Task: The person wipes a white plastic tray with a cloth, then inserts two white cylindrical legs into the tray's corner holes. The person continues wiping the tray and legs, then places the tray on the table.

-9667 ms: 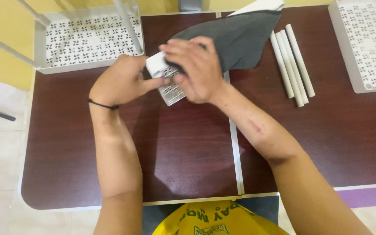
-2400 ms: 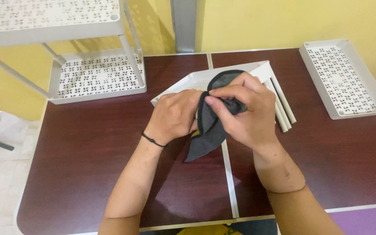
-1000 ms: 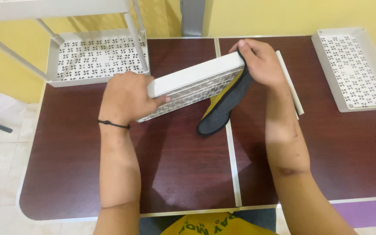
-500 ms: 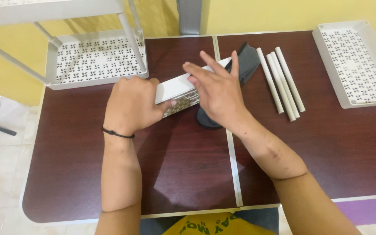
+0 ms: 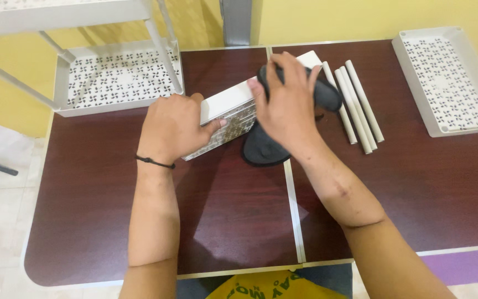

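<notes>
A white perforated tray is being gripped by the left hand; beside it, a dark cloth is being clutched by the right hand.

Dark reddish-brown bench with pale edging and a pale seam running front to back down its middle. Directly on it: a white perforated tray at the far right corner, white tubes side by side right of the seam, the perforated base of a white rack at the far left corner, and a dark cloth across the seam. A white perforated panel stands tilted on edge near the centre, just beside the cloth.
</notes>
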